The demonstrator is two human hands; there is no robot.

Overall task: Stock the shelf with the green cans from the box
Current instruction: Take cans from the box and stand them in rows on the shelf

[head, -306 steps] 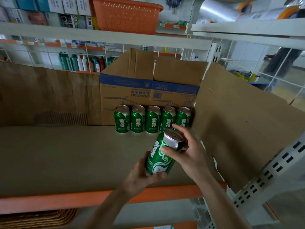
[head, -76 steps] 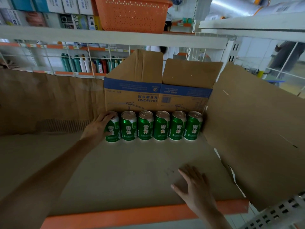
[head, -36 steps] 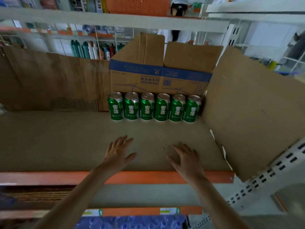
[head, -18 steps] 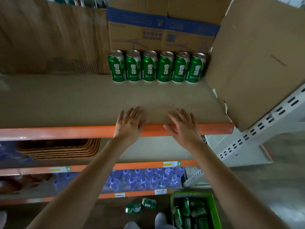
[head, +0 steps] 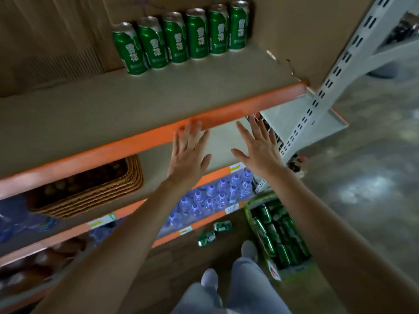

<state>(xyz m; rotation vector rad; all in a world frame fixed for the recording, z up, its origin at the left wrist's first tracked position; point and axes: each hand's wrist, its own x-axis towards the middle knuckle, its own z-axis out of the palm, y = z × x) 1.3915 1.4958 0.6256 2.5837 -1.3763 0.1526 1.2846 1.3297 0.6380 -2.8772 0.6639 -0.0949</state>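
Observation:
Several green cans [head: 181,37] stand in a row at the back of the cardboard-lined shelf [head: 136,105], which has an orange front edge. My left hand [head: 189,152] and my right hand [head: 258,148] hover in front of and below that edge, fingers spread, holding nothing. Down on the floor at the right sits the green box [head: 277,232] with several more green cans lying in it. Two loose green cans [head: 214,232] lie on the floor left of the box.
A wicker basket [head: 90,189] sits on the shelf below. Water bottles [head: 213,198] fill a lower shelf. A white perforated upright [head: 335,71] stands at the right, with grey floor beyond. My legs and shoes [head: 229,279] are at the bottom.
My view has tilted further down toward the floor. Both hands have come off the shelf's orange edge and dropped below it, still empty. The row of cans has not moved.

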